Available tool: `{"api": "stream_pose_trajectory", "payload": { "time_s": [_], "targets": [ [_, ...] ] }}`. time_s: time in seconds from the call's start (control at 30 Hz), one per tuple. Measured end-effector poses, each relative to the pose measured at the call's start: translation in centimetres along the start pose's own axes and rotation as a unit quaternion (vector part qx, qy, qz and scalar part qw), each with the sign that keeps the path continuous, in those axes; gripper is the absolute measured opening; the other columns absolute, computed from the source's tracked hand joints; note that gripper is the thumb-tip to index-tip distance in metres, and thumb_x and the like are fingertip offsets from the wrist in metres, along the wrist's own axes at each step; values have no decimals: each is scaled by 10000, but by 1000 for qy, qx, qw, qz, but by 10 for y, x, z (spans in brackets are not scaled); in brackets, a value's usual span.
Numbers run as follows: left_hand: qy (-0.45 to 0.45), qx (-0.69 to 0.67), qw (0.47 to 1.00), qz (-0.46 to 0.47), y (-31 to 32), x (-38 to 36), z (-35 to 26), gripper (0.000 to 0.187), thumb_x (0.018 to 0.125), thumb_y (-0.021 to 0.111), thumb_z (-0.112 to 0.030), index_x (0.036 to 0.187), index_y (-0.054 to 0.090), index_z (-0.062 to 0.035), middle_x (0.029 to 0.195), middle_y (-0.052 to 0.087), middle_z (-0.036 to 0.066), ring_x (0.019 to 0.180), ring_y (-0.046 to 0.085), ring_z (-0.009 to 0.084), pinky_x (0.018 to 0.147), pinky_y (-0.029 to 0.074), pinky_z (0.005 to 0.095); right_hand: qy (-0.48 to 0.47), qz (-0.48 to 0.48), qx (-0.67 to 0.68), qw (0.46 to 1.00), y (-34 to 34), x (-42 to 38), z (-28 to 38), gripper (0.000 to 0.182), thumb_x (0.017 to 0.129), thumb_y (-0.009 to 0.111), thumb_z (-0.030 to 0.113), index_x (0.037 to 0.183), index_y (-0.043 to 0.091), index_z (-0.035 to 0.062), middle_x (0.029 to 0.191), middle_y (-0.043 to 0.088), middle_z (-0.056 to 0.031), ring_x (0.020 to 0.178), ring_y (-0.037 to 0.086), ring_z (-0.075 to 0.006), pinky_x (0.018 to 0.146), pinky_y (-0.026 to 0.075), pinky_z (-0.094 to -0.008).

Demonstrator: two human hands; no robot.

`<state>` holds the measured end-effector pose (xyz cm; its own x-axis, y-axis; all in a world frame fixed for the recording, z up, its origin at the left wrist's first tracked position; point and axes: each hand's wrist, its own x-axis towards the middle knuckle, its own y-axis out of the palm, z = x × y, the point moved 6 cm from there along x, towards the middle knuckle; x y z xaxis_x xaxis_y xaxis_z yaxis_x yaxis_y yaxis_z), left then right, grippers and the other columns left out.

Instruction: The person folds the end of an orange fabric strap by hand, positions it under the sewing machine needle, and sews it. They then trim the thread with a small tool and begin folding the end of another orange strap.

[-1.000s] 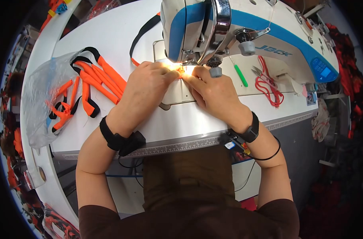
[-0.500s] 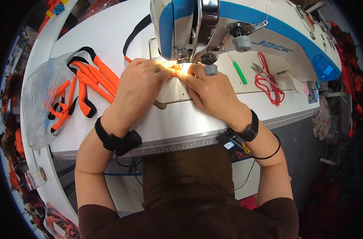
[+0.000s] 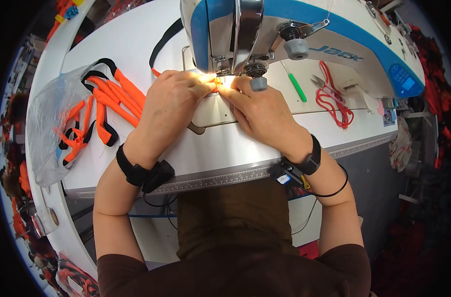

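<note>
Under the lit needle area of the blue and white sewing machine (image 3: 290,37), both hands press on a small piece of orange strap (image 3: 216,84). My left hand (image 3: 173,101) pinches the strap from the left side. From the right, my right hand (image 3: 265,106) grips it with bent fingers, close to the presser foot. The fingertips nearly meet, and they hide most of the strap there. A black and orange band (image 3: 163,44) runs from behind my left hand up and around the back of the machine head.
Orange and black straps (image 3: 119,96) lie left of my left hand, beside a clear plastic bag (image 3: 47,128). On the right are a green-handled tool (image 3: 297,88), scissors (image 3: 324,86) and a red cord (image 3: 334,104). A ruler strip (image 3: 220,178) lines the front edge.
The machine and table appear shifted slightly left in the view. Both hands remain at the needle area with nearly the same hold.
</note>
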<state>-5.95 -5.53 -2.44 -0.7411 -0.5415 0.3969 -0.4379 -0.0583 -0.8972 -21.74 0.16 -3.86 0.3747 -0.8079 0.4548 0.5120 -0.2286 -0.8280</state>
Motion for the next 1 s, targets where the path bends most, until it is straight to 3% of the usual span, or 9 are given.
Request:
{"api": "stream_pose_trajectory", "payload": {
  "time_s": [0.33, 0.43, 0.5, 0.53, 0.6, 0.67, 0.73, 0.9, 1.0],
  "targets": [
    [17, 2, 1000, -23, 0, 2, 1, 232, 882, 795, -90, 1112, 818, -101, 940, 714, 66, 933, 670, 279, 906, 532, 400, 15, -2, 33, 999, 2, -6, -10, 238, 877, 706, 51, 1114, 730, 39, 987, 669, -125, 923, 656, -324, 709, 562, -449],
    [19, 1, 1000, -25, -1, 4, -2, 231, 883, 806, -100, 1114, 817, -103, 934, 692, 63, 938, 649, 286, 913, 530, 403, 38, -53, 27, 997, -15, -12, -22, 261, 880, 721, 67, 1140, 743, 66, 1039, 676, -135, 973, 651, -325, 773, 558, -452],
    [14, -4, 1000, -26, -4, 5, -3, 225, 887, 809, -108, 1111, 817, -104, 930, 683, 62, 942, 641, 291, 920, 529, 403, 103, -128, -99, 981, -38, -11, -31, 274, 872, 745, 83, 1144, 740, 45, 1112, 686, -143, 1044, 643, -326, 863, 547, -448],
    [15, -3, 1000, -27, -5, 5, -5, 218, 892, 809, -110, 1110, 817, -109, 947, 685, 67, 950, 644, 295, 910, 534, 406, 104, -130, -98, 981, -38, -12, -35, 274, 872, 745, 83, 1144, 740, 45, 1112, 686, -143, 1044, 643, -326, 863, 547, -448],
    [18, -2, 999, -27, -4, 6, -5, 212, 897, 810, -113, 1109, 818, -114, 963, 688, 72, 958, 648, 299, 901, 539, 409, 172, -150, -245, 942, -40, -19, -49, 286, 858, 757, 71, 1137, 732, 13, 1131, 688, -134, 1072, 630, -329, 916, 527, -457],
    [-13, -15, 1000, -22, 1, 4, 0, 123, 889, 810, -132, 1001, 805, -79, 911, 689, 101, 889, 649, 309, 839, 534, 428, 187, -145, -246, 940, -38, -24, -61, 285, 843, 762, 58, 1116, 726, -18, 1069, 675, -136, 1049, 637, -332, 888, 537, -445],
    [-26, -30, 999, -21, 4, 4, 3, 120, 889, 810, -131, 997, 803, -80, 903, 683, 105, 882, 649, 317, 816, 535, 431, 210, -114, -216, 947, -36, -26, -70, 241, 853, 750, 49, 1085, 738, -14, 1004, 657, -146, 1043, 642, -334, 875, 548, -428],
    [-57, -39, 997, 19, 7, 6, 9, 202, 889, 822, -129, 1090, 828, -100, 1010, 685, 102, 905, 666, 299, 783, 566, 404, 161, -99, -150, 970, -31, -21, -57, 133, 844, 737, 40, 976, 735, 17, 970, 650, -122, 1005, 658, -307, 839, 568, -429],
    [2, -37, 998, -46, -2, 10, 0, 107, 899, 803, -128, 990, 806, -72, 866, 660, 129, 810, 658, 344, 732, 542, 444, 96, -98, -94, 986, -27, -15, -40, 87, 839, 737, 40, 926, 730, 44, 956, 645, -85, 949, 668, -271, 779, 578, -424]
  ]
}}
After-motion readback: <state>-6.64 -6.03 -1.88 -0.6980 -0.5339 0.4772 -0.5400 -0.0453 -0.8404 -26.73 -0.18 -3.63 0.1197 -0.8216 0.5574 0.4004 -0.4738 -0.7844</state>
